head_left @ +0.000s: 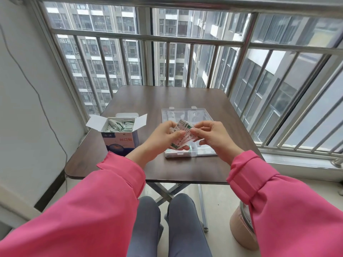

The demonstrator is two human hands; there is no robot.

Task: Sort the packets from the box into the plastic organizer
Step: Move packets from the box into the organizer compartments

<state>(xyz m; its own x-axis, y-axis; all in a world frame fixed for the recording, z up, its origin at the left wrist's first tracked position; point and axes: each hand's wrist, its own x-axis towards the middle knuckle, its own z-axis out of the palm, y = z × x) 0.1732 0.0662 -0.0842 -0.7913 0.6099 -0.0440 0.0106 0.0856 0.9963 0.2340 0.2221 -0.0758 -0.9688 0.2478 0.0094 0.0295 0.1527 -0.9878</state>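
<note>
An open cardboard box [120, 140] with white flaps stands at the table's left, filled with several white and green packets [119, 125]. A clear plastic organizer [187, 114] lies open at the middle right. Over its near half my left hand [164, 136] and my right hand [209, 135] together hold a small bunch of packets [182, 135], white with green and red print. Both thumbs and fingers pinch the bunch from opposite sides. The organizer's near compartments are largely hidden behind my hands.
The dark brown folding table [163, 169] stands against a metal window railing [148, 37]. A wall with a hanging cable [42, 108] is at the left. A round lidded container [241, 227] sits on the floor at the right, near my knees [167, 219].
</note>
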